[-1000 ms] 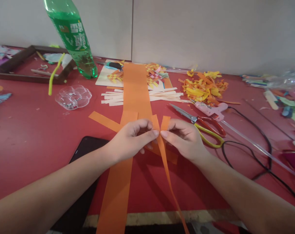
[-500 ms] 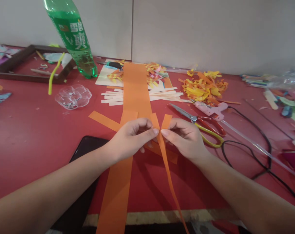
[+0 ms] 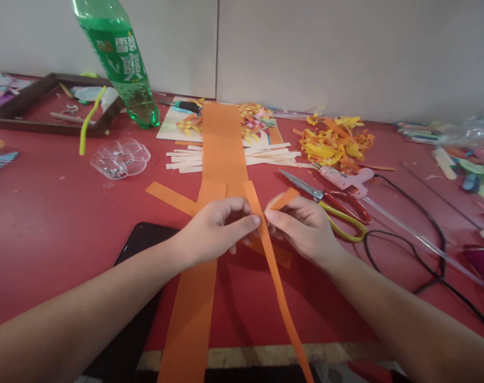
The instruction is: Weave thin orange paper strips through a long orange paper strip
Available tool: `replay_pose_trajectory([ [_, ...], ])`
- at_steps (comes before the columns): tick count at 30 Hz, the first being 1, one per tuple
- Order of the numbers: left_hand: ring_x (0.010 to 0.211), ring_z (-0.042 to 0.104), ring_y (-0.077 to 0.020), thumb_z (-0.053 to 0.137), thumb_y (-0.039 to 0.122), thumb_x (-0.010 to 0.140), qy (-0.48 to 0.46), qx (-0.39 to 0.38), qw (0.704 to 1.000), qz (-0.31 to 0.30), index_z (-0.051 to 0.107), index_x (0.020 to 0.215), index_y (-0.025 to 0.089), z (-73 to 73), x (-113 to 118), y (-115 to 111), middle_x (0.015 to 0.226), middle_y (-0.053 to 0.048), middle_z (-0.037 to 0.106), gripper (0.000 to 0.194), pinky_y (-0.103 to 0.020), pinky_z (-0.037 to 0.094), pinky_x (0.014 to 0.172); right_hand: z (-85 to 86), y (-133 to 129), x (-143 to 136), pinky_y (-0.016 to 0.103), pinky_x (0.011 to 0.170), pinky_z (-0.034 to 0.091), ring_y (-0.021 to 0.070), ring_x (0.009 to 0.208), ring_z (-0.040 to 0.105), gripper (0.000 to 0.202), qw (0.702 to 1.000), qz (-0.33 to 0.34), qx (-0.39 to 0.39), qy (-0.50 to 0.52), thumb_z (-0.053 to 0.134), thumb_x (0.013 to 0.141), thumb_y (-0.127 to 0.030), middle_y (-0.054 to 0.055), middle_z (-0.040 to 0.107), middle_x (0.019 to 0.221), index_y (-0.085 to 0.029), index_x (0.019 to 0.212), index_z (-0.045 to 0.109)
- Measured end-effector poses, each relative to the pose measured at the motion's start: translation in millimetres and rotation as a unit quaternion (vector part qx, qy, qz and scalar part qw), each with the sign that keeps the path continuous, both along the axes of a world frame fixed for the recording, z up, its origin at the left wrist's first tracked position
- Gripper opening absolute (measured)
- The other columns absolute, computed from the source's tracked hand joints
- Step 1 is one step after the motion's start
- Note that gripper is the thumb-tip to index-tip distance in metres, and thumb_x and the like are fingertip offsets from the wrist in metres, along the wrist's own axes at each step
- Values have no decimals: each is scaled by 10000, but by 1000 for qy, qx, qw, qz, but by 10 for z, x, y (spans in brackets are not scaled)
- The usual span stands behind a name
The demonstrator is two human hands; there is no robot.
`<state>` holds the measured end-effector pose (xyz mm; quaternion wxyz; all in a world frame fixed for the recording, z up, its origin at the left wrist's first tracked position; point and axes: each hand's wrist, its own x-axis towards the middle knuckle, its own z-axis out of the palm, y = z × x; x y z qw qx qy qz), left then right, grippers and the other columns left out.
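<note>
The left hand [image 3: 215, 226] and the right hand [image 3: 303, 226] are meeting fingertip to fingertip over the middle of the red table [image 3: 58, 223], both pinching the same narrow orange strip [image 3: 276, 276]. The left thumb and forefinger are pressing together on its left edge, and the right thumb and forefinger are closing on it from the other side, with a short tab of the same orange paper sticking up and to the right above the right hand's knuckles. The narrow strip is matte, evenly coloured and straight-edged; its upper end is showing just above the fingers, and from the pinch it is running down and to the right, twisting slightly and hanging past the near edge of the table. Just left of it, under the left hand, a wide orange paper band [image 3: 221, 149] is lying flat, reaching from near the far wall to the near edge. A shorter orange piece [image 3: 170, 196] is lying at a slant across the band. A dark phone [image 3: 140, 239] is lying under the left wrist. To the right, red-and-yellow scissors [image 3: 329, 205] are lying beside a pink glue gun [image 3: 345, 178], with a heap of yellow and orange scraps [image 3: 333, 141] behind them. A green bottle [image 3: 120, 58] is standing at the far left.
</note>
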<state>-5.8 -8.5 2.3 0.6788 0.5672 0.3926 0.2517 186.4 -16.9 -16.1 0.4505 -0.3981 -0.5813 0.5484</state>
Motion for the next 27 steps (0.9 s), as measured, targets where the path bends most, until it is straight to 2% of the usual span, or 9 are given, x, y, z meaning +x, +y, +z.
replay_pose_trajectory([
  [5, 630, 572, -87, 562, 360, 919, -2, 7, 1000, 15, 569, 834, 154, -8, 10, 8, 743, 13, 587, 224, -154, 466, 471, -4, -22, 8, 227, 455, 364, 87, 498, 452, 240, 999, 20, -47, -14, 698, 851, -366, -12, 578, 614, -174, 724, 633],
  [14, 610, 577, -80, 575, 366, 917, -15, 4, 999, 36, 547, 812, 162, -30, 9, 5, 760, 9, 620, 231, -143, 453, 457, 34, -9, 5, 244, 502, 387, 100, 540, 468, 231, 999, 7, 7, -44, 666, 878, -343, -1, 593, 644, -174, 726, 626],
  [18, 628, 575, -84, 566, 387, 925, -24, -5, 1000, 18, 581, 840, 165, -19, 2, 1, 762, 9, 616, 238, -144, 455, 465, 49, -10, -6, 235, 481, 385, 94, 517, 468, 242, 1000, 5, 0, -26, 681, 867, -362, 0, 611, 638, -177, 722, 621],
  [22, 636, 575, -95, 573, 403, 918, -23, -3, 1000, -15, 580, 783, 170, 1, 0, -2, 720, 13, 586, 270, -154, 456, 470, 23, -15, -6, 226, 460, 380, 86, 491, 462, 240, 1000, -4, -29, 4, 705, 852, -361, -29, 551, 587, -181, 716, 626],
  [27, 587, 549, -95, 555, 404, 923, 0, 10, 1000, 8, 570, 795, 169, -2, -2, -10, 654, 25, 552, 268, -168, 447, 467, -19, -25, 3, 218, 445, 377, 82, 477, 459, 238, 999, 19, -45, 22, 690, 871, -347, -31, 560, 577, -185, 711, 617],
])
